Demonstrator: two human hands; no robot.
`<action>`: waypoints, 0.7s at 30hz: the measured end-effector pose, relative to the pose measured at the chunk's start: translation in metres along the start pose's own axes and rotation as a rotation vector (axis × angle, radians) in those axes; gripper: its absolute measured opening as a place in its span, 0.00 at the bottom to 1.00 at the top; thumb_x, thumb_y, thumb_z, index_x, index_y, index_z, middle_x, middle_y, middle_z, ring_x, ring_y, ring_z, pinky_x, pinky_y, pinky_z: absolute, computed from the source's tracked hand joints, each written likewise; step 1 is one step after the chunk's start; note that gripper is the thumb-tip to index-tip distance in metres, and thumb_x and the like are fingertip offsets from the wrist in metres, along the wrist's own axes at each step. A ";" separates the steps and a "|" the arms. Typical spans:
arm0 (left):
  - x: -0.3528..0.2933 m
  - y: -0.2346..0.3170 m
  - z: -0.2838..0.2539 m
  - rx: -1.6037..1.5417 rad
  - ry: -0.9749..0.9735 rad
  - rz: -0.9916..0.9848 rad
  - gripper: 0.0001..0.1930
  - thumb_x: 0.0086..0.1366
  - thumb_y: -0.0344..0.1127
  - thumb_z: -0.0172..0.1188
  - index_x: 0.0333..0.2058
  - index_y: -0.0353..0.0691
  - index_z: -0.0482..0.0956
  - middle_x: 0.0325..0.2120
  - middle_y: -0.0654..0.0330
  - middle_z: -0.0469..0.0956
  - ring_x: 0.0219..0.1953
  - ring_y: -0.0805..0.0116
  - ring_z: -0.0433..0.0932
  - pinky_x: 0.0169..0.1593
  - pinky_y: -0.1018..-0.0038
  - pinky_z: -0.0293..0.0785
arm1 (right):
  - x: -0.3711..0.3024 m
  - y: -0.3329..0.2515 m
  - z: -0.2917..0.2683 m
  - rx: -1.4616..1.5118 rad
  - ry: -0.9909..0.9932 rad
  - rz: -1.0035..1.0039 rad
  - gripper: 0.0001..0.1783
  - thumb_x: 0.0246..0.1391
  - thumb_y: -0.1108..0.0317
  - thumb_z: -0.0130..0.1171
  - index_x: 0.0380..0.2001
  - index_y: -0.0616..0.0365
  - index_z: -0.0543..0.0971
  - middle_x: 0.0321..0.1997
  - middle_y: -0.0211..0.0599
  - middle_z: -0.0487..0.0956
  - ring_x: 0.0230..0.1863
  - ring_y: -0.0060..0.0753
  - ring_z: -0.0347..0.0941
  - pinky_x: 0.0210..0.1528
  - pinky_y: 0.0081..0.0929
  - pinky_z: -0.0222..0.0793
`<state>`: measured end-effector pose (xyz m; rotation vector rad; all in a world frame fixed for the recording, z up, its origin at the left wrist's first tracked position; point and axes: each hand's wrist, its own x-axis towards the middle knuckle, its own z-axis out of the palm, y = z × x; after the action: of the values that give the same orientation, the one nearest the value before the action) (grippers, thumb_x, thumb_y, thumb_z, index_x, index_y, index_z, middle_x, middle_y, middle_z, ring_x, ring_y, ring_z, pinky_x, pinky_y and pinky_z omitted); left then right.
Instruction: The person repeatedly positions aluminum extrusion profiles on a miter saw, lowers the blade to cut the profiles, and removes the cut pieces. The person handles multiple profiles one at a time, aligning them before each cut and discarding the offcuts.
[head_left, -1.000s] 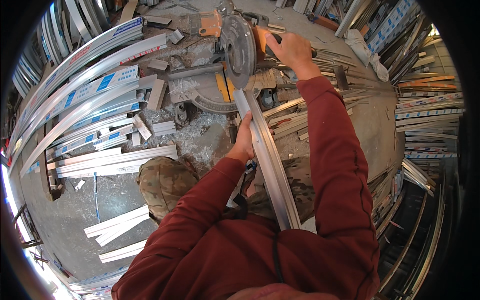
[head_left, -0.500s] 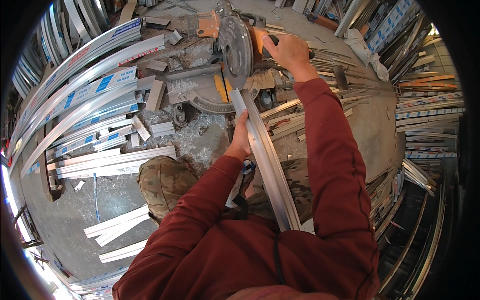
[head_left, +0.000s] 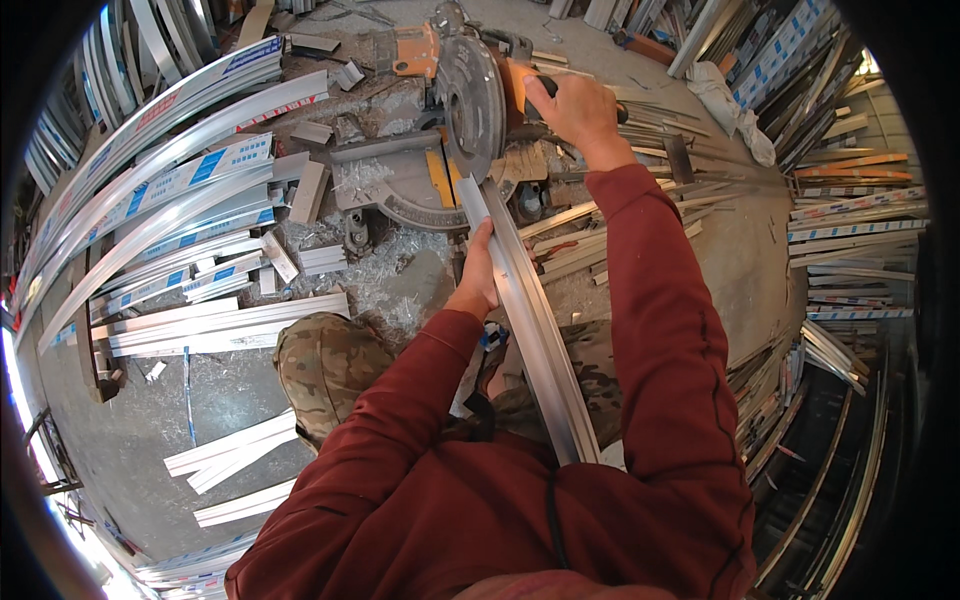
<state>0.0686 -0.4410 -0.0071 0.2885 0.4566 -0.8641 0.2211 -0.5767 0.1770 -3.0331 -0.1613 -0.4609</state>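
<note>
In front of me stands a miter saw [head_left: 474, 105] with an orange body, a round blade guard and a dusty base with a yellow strip. My right hand [head_left: 583, 112] is wrapped round its black handle. My left hand [head_left: 478, 270] grips a long silver metal profile [head_left: 535, 330] from its left side, fingers partly hidden beneath it. The profile runs from my lap up to the saw, its far end just below the blade guard at the front of the saw base. Whether the blade touches it cannot be made out.
Silver profiles with blue and white film [head_left: 190, 180] are piled at the left, beside short offcuts [head_left: 310, 192]. Thin strips [head_left: 580, 225] lie right of the saw, and more stock [head_left: 855, 215] is stacked along the right side. Metal shavings cover the floor around the saw.
Almost nothing differs. Both hands keep their grips on the saw handle and the profile; the view has shifted very slightly.
</note>
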 end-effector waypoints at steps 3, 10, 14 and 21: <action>-0.002 0.002 0.004 -0.017 -0.010 -0.013 0.38 0.65 0.69 0.43 0.36 0.30 0.75 0.26 0.48 0.78 0.29 0.52 0.80 0.37 0.60 0.80 | 0.000 0.000 0.000 -0.005 0.017 -0.006 0.37 0.58 0.35 0.46 0.23 0.62 0.83 0.23 0.53 0.80 0.29 0.57 0.78 0.34 0.48 0.72; -0.018 -0.011 0.000 -0.026 0.007 -0.021 0.46 0.63 0.76 0.35 0.42 0.30 0.74 0.29 0.48 0.77 0.32 0.53 0.78 0.41 0.59 0.79 | 0.023 0.010 0.000 -0.065 -0.046 -0.004 0.43 0.59 0.30 0.41 0.21 0.63 0.82 0.20 0.53 0.78 0.27 0.58 0.77 0.32 0.51 0.69; -0.026 -0.018 0.001 -0.047 0.073 -0.015 0.47 0.64 0.75 0.30 0.48 0.29 0.71 0.33 0.47 0.76 0.36 0.52 0.78 0.44 0.56 0.77 | 0.041 0.014 0.000 -0.019 0.028 -0.055 0.45 0.58 0.29 0.40 0.16 0.63 0.79 0.18 0.51 0.76 0.24 0.58 0.74 0.29 0.51 0.67; -0.037 -0.011 0.007 0.148 0.180 0.013 0.39 0.65 0.69 0.45 0.55 0.36 0.68 0.41 0.50 0.75 0.44 0.53 0.77 0.49 0.55 0.76 | 0.047 0.012 -0.008 -0.050 -0.056 -0.028 0.45 0.58 0.29 0.41 0.16 0.63 0.80 0.19 0.50 0.77 0.24 0.55 0.75 0.29 0.49 0.68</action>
<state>0.0411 -0.4262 0.0162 0.5075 0.5576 -0.8640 0.2652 -0.5844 0.1978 -3.0979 -0.1992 -0.3881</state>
